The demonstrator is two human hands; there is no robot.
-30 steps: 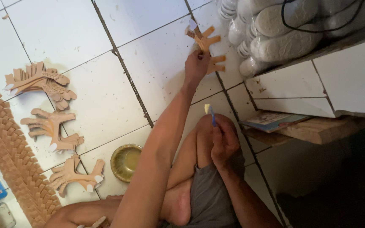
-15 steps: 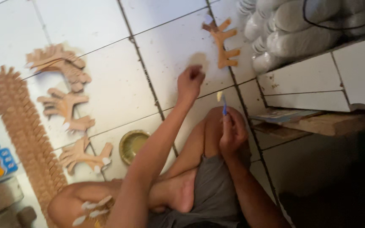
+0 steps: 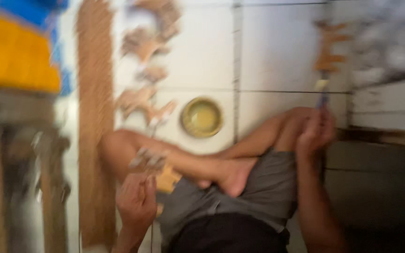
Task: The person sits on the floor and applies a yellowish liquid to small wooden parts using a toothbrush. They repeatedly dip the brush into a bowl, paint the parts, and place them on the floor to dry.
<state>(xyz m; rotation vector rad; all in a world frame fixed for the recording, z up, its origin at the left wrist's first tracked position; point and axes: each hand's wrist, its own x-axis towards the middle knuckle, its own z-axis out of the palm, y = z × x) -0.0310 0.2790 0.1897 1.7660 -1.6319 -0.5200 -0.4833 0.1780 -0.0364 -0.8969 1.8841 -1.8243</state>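
A person sits cross-legged on a white tiled floor (image 3: 277, 51), seen from above through heavy motion blur that smears every outline. The landmark is a small round bowl (image 3: 202, 117) of yellowish liquid on the tiles just beyond the crossed legs. To the right of the bowl, past the raised knee, the right hand (image 3: 316, 133) is closed around the handle of a small brush (image 3: 323, 93), whose pale tip points away from the body; the handle is mostly hidden in the fist. Farther out from the bowl on that side lies a flat, branching wooden cutout (image 3: 330, 47), its shape barely legible. Nearer the body and to the left of the bowl, the left hand (image 3: 137, 199) is curled with fingers bent around a pale wooden piece (image 3: 167, 178) beside the shin; whether it pinches the piece or only rests against it cannot be told. Left of the bowl more wooden cutouts (image 3: 141, 100) lie spread on the tiles, and beyond them a long brown strip (image 3: 92, 131) runs the height of the view. A blue and yellow object (image 3: 22, 56) farthest left is cut off by the edge. Pale shapes (image 3: 390, 51) at the upper right are too blurred to identify.
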